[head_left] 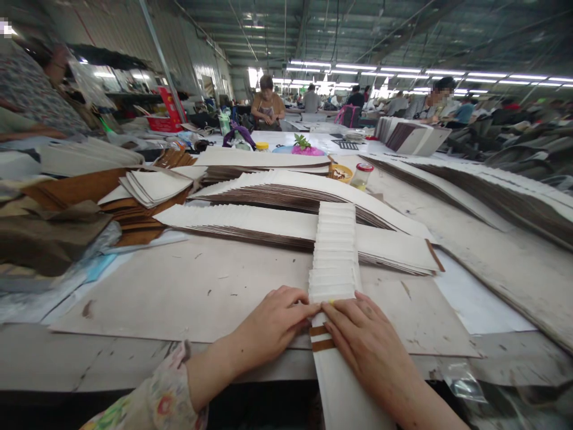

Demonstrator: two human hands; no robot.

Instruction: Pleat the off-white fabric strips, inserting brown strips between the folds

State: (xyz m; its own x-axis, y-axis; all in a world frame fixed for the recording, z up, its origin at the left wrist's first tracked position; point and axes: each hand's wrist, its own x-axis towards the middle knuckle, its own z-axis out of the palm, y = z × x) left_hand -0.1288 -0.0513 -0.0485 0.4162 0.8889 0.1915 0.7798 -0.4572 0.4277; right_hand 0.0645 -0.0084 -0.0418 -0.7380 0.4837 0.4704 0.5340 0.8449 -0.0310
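A red-lidded jar stands beside a yellow bowl, with a green plant behind them.

no text readable anywhere; pale marks on red box too small to make out

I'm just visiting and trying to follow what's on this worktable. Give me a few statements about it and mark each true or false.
1. The left hand and right hand both touch the fanned white strips. True.
2. The person's left sleeve is plain black. False: it is floral.
3. A green-leaved plant stands farther off than those strips. True.
4. The jar has a blue lid. False: its lid is red.
5. Brown pieces lie toward the picture's left side. True.
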